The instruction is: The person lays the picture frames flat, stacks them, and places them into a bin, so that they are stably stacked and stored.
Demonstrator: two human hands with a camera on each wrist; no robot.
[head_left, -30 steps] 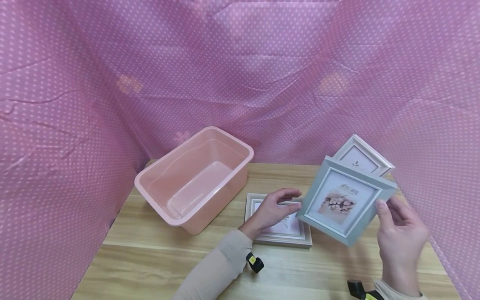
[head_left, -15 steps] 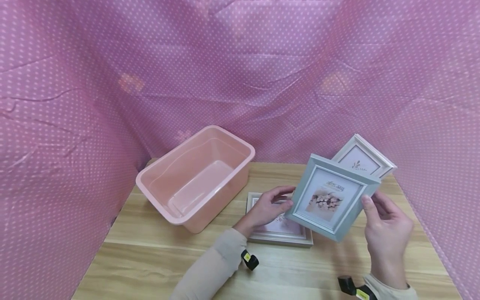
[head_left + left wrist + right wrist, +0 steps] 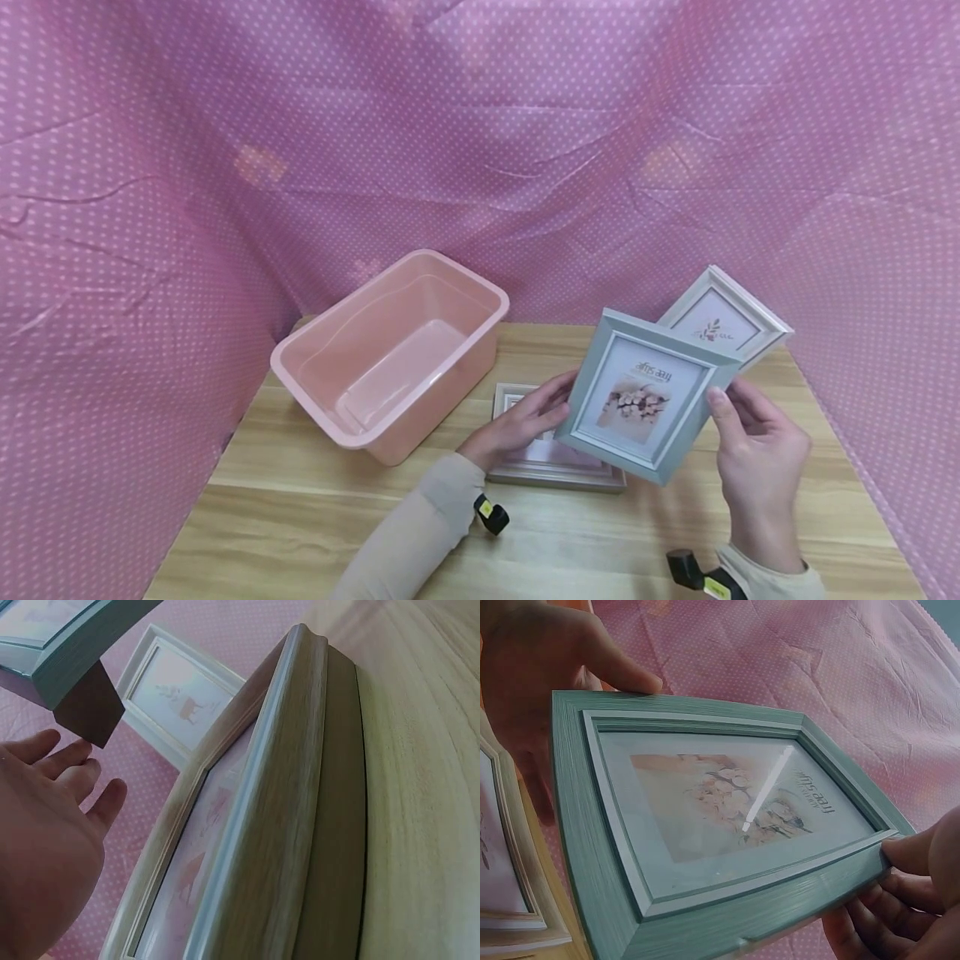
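Grasping green picture frame [image 3: 637,404] in right hand [image 3: 763,467], with left hand [image 3: 527,422] relaxed at opposite rail [image 3: 590,377]. Probably light, stiff, fragile-fronted; best held by both side rails.

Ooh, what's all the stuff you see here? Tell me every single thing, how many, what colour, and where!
Tub: 1, pink, on the table's left side
Green frame: 1, grey-green, held up over the table
White frame: 1, white, behind the green frame at back right
Beige frame: 1 seen, beige, lying on the table, partly covered
Table: 1, wood-coloured, under everything
Cloth: piece count unclear, pinkish-purple with white dots, behind and beside the table
Wrist devices: 2, black with yellow, one per wrist
Sleeves: 2, beige, on both arms
Left hand: 1, at the green frame's left edge
Right hand: 1, gripping the green frame's right side
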